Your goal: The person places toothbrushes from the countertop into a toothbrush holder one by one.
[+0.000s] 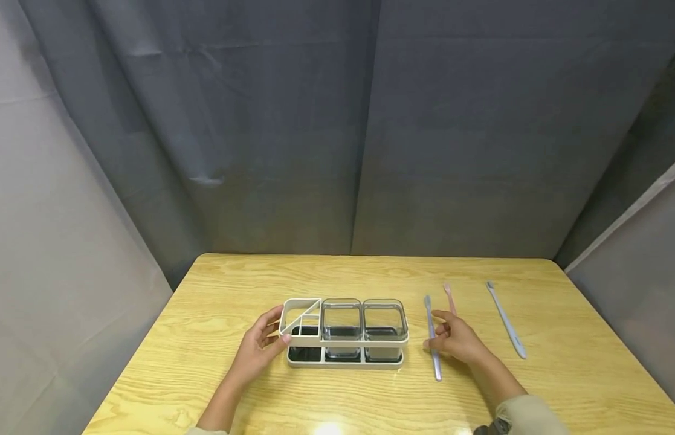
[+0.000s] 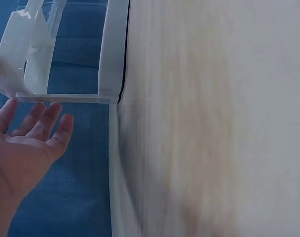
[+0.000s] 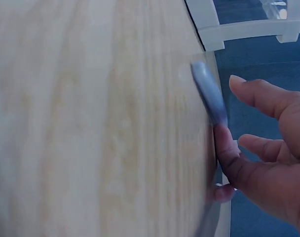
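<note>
A cream toothbrush holder stands on the table, with an open divided section at its left and two clear cups beside it. My left hand holds the holder's left end, thumb at the front corner and index finger toward the back one. To the right, a lavender toothbrush lies lengthwise, bristle head away from me. My right hand pinches it mid-handle between thumb and fingers; its handle end shows in the right wrist view.
Just beyond my right hand lies a pink toothbrush, its lower part hidden by the hand. A blue toothbrush rests slanted farther right. Grey curtains hang behind the wooden table and along both sides.
</note>
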The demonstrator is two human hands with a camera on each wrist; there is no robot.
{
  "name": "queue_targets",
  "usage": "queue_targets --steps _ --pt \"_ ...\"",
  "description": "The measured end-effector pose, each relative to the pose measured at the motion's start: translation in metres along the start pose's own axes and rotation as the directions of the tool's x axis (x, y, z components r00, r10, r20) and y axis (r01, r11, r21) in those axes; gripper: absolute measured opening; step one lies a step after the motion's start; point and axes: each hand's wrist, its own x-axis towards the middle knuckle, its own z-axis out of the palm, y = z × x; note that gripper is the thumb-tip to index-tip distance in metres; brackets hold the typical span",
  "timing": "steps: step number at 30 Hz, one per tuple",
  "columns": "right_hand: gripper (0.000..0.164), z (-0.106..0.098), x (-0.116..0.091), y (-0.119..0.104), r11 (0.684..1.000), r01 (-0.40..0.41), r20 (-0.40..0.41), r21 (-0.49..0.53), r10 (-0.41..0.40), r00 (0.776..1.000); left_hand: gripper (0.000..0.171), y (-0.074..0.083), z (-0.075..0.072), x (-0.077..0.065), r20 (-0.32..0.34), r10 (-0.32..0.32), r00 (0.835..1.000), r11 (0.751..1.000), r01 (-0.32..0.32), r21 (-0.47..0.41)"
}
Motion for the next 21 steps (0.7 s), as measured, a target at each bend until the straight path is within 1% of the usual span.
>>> queue_targets --steps 4,7,9,14,18,21 --pt "0.079 0.003 0.001 0.000 0.999 -0.034 -0.031 -0.032 0.033 0.999 0.056 -0.014 -0.001 0.002 -0.014 0.014 1.000 1.000 -0.014 -0.010" --pt "0.075 0.003 0.000 0.000 0.998 -0.052 -0.038 -0.034 0.051 0.998 0.055 -0.026 -0.002 0.003 -0.024 0.012 1.000 1.000 -0.012 -0.011" --pt "0.073 0.003 0.001 0.000 0.997 -0.057 -0.046 -0.043 0.055 0.997 0.055 -0.030 -0.002 0.003 -0.028 0.015 0.999 1.000 -0.015 -0.008" --pt "0.072 0.003 0.005 0.002 0.996 -0.077 -0.055 -0.044 0.075 0.996 0.055 -0.033 -0.002 0.002 -0.032 0.036 0.999 0.999 -0.036 -0.009" --pt "0.073 0.002 0.006 0.002 0.995 -0.084 -0.049 -0.045 0.081 0.995 0.055 -0.032 -0.002 0.002 -0.032 0.038 0.999 0.999 -0.038 -0.010" --pt "0.073 0.001 0.006 0.001 0.994 -0.082 -0.052 -0.077 0.078 0.996 0.056 -0.032 -0.002 0.002 -0.028 0.046 0.999 0.999 -0.047 -0.012"
